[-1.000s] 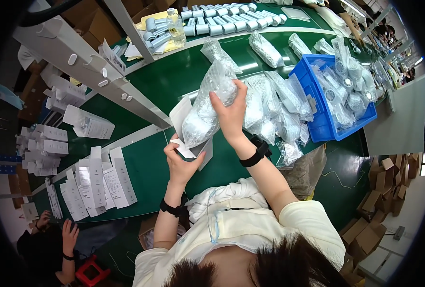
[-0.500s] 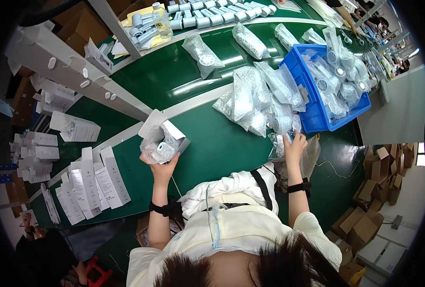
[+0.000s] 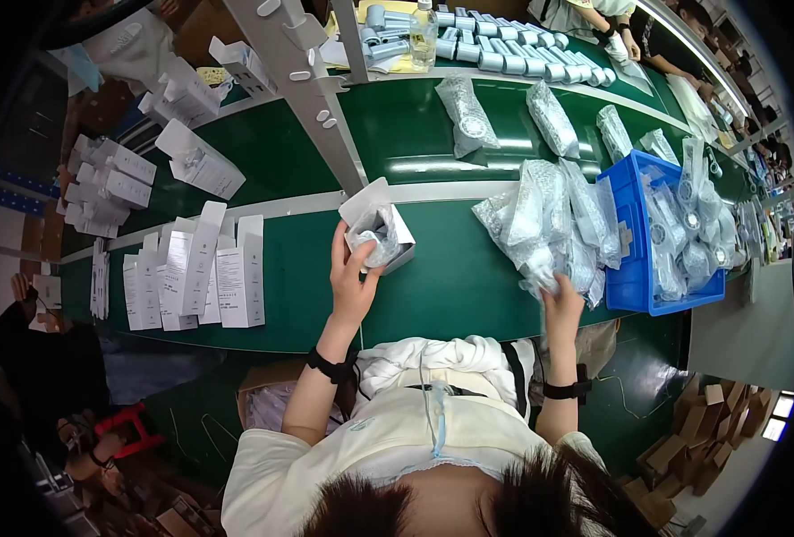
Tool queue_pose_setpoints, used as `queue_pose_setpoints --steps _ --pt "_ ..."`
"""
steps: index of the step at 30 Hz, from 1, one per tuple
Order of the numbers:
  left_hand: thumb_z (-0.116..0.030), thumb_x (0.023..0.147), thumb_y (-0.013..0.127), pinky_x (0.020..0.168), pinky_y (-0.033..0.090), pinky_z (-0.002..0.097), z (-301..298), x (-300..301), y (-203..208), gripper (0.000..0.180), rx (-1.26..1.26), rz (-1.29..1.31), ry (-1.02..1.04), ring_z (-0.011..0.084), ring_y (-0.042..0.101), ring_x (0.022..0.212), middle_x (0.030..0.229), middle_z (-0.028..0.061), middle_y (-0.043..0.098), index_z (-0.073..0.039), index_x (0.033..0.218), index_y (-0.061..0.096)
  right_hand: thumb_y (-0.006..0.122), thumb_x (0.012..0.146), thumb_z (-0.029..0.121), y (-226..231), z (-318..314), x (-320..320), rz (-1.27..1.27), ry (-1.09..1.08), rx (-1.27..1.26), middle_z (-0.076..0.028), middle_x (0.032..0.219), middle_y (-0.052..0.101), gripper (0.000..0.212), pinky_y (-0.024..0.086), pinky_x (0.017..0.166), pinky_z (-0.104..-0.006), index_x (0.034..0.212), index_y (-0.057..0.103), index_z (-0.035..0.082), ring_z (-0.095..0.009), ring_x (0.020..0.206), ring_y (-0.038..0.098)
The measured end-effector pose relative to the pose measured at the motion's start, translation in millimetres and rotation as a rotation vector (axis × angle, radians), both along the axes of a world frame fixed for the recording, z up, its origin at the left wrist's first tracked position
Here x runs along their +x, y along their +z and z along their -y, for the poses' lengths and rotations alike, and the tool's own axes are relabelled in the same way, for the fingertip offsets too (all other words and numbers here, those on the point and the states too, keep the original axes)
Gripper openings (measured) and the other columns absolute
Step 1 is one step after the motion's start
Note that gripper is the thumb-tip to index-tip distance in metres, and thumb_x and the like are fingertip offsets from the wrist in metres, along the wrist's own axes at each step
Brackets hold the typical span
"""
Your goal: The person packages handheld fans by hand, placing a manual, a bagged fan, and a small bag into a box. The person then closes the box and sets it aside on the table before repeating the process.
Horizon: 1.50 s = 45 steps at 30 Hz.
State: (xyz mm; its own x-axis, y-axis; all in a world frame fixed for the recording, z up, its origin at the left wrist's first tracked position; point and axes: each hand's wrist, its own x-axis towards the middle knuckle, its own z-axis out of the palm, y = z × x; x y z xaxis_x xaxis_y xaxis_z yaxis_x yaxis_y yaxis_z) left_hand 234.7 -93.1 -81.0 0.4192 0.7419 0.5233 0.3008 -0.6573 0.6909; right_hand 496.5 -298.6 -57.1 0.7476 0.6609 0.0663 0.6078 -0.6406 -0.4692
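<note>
An open white carton point(image 3: 403, 240) stands on the green table in front of me, its flap raised. Inside it sits a bubble-wrapped item point(image 3: 382, 224), pushed down into the opening. My left hand point(image 3: 354, 273) is closed on this wrapped item, thumb and fingers at the carton's mouth. To the right, my right hand point(image 3: 561, 304) pinches a clear plastic bag point(image 3: 534, 285) at the near edge of a heap of bubble-wrapped pieces point(image 3: 540, 215). What the bag contains is too unclear to tell.
A blue bin point(image 3: 625, 259) full of wrapped pieces stands right of the heap. Upright white cartons point(image 3: 240, 277) line the left. A metal post point(image 3: 312, 98) rises beyond the carton. Several wrapped pieces point(image 3: 468, 116) lie on the farther green strip, with grey-blue parts point(image 3: 504, 58) behind.
The view has swung, shifting the scene. The wrapped item now sits deeper in the carton. My right hand has moved from small clear packets at the table edge to the heap's near side.
</note>
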Motion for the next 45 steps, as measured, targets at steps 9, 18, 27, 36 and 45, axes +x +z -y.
queue_pose_setpoints --steps 9,18,27,36,45 --pt "0.003 0.065 0.065 0.081 0.045 0.0316 -7.1 5.4 4.9 0.017 -0.17 0.079 0.107 0.0308 0.054 0.099 0.125 0.0187 0.039 -0.001 0.081 0.061 0.065 0.061 -0.004 40.7 -138.1 -51.6 -0.258 0.797 0.432 -0.01 0.083 0.058 0.029 0.045 0.065 -0.0304 0.089 0.055 0.001 -0.027 0.075 0.056" --pt "0.0 0.063 0.067 0.049 0.04 0.022 -25.1 6.7 14.2 0.01 -0.446 0.136 0.268 0.0112 0.051 0.053 0.093 0.0145 0.061 0.004 0.067 0.058 0.061 0.054 -0.002 41.2 -192.2 -82.8 0.079 1.285 0.686 -0.008 0.086 0.058 0.035 0.046 0.065 -0.0344 0.089 0.056 0.003 -0.028 0.076 0.055" --pt "-0.001 0.064 0.067 0.047 0.036 0.0204 -26.3 5.7 13.5 0.011 -0.501 0.177 0.21 0.0052 0.045 0.053 0.093 0.0106 0.061 0.004 0.066 0.057 0.053 0.058 0.013 62.8 -213.2 -67.1 0.059 1.432 -0.186 -0.01 0.058 0.056 0.032 0.045 0.052 -0.037 0.09 0.059 0.012 -0.029 0.057 0.057" --pt "0.0 0.063 0.066 0.053 0.043 0.0267 -24.3 9.0 18.4 0.012 -0.394 0.079 0.167 0.0234 0.057 0.061 0.088 0.0141 0.06 0.005 0.067 0.055 0.053 0.059 0.015 59.3 -236.3 -69.9 0.149 1.638 -0.37 -0.009 0.054 0.054 0.028 0.043 0.05 -0.0393 0.086 0.058 0.015 -0.028 0.054 0.056" --pt "0.001 0.064 0.065 0.062 0.046 0.0295 -25.9 8.4 15.3 0.011 -0.324 0.05 0.141 0.0283 0.059 0.072 0.091 0.0147 0.059 0.005 0.068 0.055 0.053 0.059 0.014 68.1 -231.1 -77.2 0.255 1.751 -0.422 -0.007 0.057 0.058 0.027 0.046 0.054 -0.0373 0.085 0.061 0.017 -0.025 0.061 0.06"
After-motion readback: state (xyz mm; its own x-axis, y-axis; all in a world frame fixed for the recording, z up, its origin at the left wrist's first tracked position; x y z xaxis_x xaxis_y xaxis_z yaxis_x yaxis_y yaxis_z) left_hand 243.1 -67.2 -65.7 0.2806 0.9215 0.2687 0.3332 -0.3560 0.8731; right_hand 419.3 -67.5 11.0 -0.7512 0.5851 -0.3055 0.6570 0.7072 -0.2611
